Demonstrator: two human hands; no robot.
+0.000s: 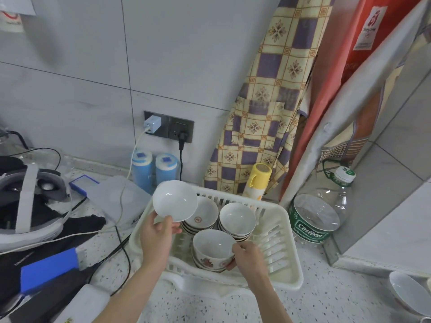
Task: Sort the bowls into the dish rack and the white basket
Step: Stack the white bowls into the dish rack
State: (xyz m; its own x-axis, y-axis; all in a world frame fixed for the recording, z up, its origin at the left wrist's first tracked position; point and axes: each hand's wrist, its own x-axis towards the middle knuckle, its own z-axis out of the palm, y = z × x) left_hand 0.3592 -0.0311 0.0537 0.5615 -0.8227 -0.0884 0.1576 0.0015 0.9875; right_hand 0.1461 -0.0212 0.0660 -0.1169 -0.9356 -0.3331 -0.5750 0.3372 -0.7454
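My right hand is nearest to me, fingers curled round the right rim of the patterned bowl, which tops a small stack at the front of the white basket. The bowl sits upright, mouth up, just left of my fingertips, so any lift would come straight up from that side of the rim. A little farther out, my left hand pinches the near edge of a plain white bowl, thumb on the inside of the lip, the rest behind; it is tilted with its mouth turned toward me and hangs above the basket's back left corner, over the left stack. That stack lies just below and to the right of the held bowl, and the right stack is beside it, well within reach of either hand, though my left is the closer. I judge the tilted bowl must level out before it nests on anything. The dish rack I cannot pick out for certain.
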